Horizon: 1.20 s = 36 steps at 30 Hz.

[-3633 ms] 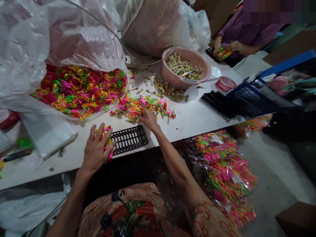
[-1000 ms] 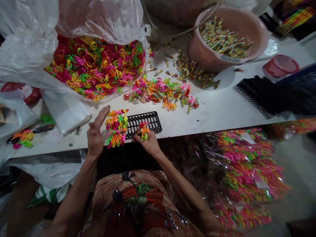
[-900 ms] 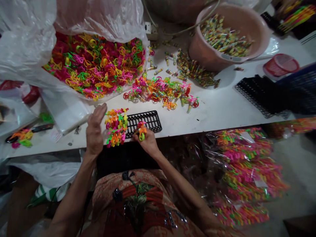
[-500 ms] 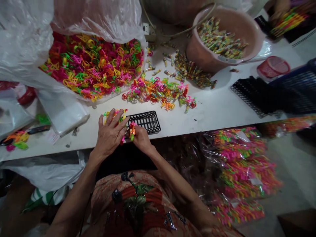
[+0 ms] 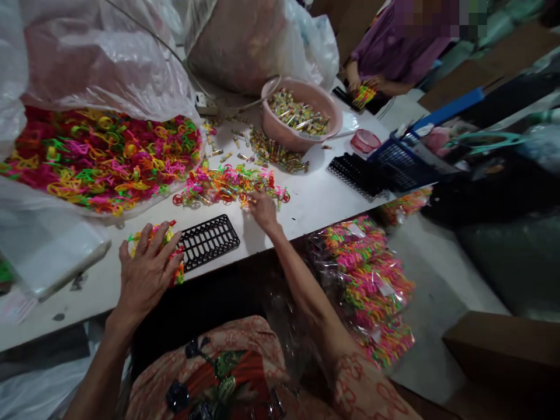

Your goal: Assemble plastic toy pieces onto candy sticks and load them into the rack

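My left hand [image 5: 146, 265] lies with fingers spread over several small bright plastic toys [image 5: 178, 274] at the left end of a black slotted rack [image 5: 210, 239]. The rack's right part shows bare slots. At the front edge of a loose pile of coloured toys with candy-filled tubes [image 5: 214, 184], my right hand [image 5: 263, 211] has its fingers drawn together. Its fingertips touch the pile, and what they pinch is too small to make out. Some toys under my left palm are hidden.
A large plastic bag of bright wheeled pieces [image 5: 109, 163] lies at left. Behind the pile stand a pink tub [image 5: 289, 131] of small tubes, black racks [image 5: 356, 175] and a blue basket [image 5: 402, 160]. Packed bags [image 5: 371, 280] lie below the table edge. A co-worker in purple [image 5: 394, 52] handles toys.
My right hand has left the rack and moved up and right to the loose pile. My left hand stays on the toys at the rack. The view has swung to the right.
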### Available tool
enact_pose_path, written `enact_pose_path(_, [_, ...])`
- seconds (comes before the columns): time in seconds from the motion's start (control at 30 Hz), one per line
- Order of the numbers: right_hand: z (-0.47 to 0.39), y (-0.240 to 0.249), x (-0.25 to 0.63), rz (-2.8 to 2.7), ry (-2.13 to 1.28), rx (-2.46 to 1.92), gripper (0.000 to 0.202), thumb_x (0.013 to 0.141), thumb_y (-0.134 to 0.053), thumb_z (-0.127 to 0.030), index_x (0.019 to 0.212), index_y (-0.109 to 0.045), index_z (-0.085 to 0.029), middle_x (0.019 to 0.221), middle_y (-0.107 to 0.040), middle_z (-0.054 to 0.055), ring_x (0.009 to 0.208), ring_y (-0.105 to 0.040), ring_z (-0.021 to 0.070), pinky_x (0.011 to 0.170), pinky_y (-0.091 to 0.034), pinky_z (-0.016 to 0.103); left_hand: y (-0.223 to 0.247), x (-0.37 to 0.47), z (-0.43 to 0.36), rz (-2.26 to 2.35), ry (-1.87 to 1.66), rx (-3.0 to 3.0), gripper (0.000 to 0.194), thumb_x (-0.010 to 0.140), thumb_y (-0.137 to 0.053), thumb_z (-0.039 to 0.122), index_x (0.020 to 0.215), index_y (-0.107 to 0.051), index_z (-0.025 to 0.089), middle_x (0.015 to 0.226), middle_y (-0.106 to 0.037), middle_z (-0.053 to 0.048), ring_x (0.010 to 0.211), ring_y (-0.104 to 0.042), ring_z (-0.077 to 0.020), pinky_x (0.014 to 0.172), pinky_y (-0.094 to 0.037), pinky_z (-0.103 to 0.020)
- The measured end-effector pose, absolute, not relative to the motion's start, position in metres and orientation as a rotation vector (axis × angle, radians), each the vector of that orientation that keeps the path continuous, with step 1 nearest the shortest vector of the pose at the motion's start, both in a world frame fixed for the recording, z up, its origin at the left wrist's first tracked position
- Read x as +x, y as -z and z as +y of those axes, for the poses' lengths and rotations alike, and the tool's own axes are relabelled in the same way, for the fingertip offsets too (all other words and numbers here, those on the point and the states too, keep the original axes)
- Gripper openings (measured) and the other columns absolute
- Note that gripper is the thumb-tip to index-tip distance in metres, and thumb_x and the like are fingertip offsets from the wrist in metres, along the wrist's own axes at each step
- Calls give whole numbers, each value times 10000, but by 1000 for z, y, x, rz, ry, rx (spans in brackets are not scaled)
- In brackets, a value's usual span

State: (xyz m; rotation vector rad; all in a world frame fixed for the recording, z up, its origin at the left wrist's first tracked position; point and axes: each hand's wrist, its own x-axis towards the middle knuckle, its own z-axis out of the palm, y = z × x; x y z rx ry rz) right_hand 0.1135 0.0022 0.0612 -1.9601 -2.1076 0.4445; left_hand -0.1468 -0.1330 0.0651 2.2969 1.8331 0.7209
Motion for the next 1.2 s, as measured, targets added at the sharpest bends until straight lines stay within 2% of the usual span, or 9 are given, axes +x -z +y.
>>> enact_pose_path(0.17, [45, -68, 141, -2537, -269, -2046, 320, 896, -429, -105, 1053, -705, -142, 1194, -610, 187, 987, -629, 271, 802, -442, 358, -62, -144, -128, 1821, -756, 2293, 409, 952, -399, 409, 1342, -521, 402, 1472, -483, -20, 1411, -342, -340, 1141, -131, -645])
enact_pose_path(0.37, [30, -61, 143, -2537, -249, -1861, 325, 868, -406, -71, 1064, -654, -146, 1172, -611, 170, 880, -611, 224, 748, -417, 334, -65, -142, -127, 1873, -670, 2315, 398, 958, -378, 367, 1301, -578, 350, 1470, -482, -56, 1432, -313, -304, 1144, -146, -610])
enact_pose_path(0.47, [8, -51, 136, -2246, -544, -1718, 195, 773, -495, -89, 907, -624, -147, 947, -647, 94, 778, -576, 180, 687, -408, 281, -69, -139, -128, 1925, -555, 2283, 416, 959, -361, 352, 1323, -562, 333, 1485, -461, -61, 1438, -302, -300, 1143, -155, -591])
enact_pose_path(0.57, [-19, -35, 107, -1873, -994, -1511, 113, 658, -566, -133, 760, -549, -177, 710, -555, -20, 631, -495, 122, 584, -377, 227, -73, -138, -127, 1957, -488, 2260, 465, 960, -344, 357, 1403, -473, 304, 1495, -445, -73, 1439, -301, -290, 1147, -155, -567])
enact_pose_path(0.67, [-39, -21, 63, -1620, -1295, -1344, 113, 613, -573, -168, 708, -515, -192, 645, -487, -62, 582, -449, 98, 541, -357, 207, -74, -138, -127, 1963, -448, 2261, 507, 965, -316, 365, 1455, -396, 259, 1502, -432, -88, 1445, -290, -280, 1152, -144, -553])
enact_pose_path(0.77, [-43, -15, 25, -1583, -1416, -1232, 48, 648, -572, -189, 667, -529, -187, 645, -512, -54, 592, -472, 101, 572, -387, 212, -73, -138, -126, 1966, -421, 2275, 517, 967, -305, 366, 1466, -374, 247, 1508, -423, -85, 1448, -282, -272, 1156, -138, -542])
enact_pose_path(0.87, [-35, -15, 4, -1689, -1365, -1195, 47, 698, -566, -172, 654, -551, -179, 681, -543, -29, 637, -509, 115, 627, -415, 223, -73, -139, -127, 1967, -413, 2281, 523, 966, -309, 362, 1476, -350, 259, 1510, -420, -75, 1449, -280, -267, 1160, -130, -540])
enact_pose_path(1.03, [-23, -23, 2, -2154, -1056, -1263, 144, 755, -545, -134, 619, -558, -180, 760, -577, 23, 702, -530, 147, 655, -410, 245, -74, -137, -126, 1958, -391, 2280, 521, 967, -312, 351, 1477, -348, 251, 1514, -413, -82, 1449, -278, -275, 1157, -125, -555])
enact_pose_path(1.2, [-27, -33, 2, -2503, -864, -1304, 133, 856, -502, -165, 876, -634, -168, 989, -636, 86, 814, -587, 187, 705, -435, 276, -78, -134, -125, 1943, -337, 2299, 485, 970, -291, 338, 1429, -435, 276, 1541, -363, -71, 1447, -273, -309, 1125, -149, -610])
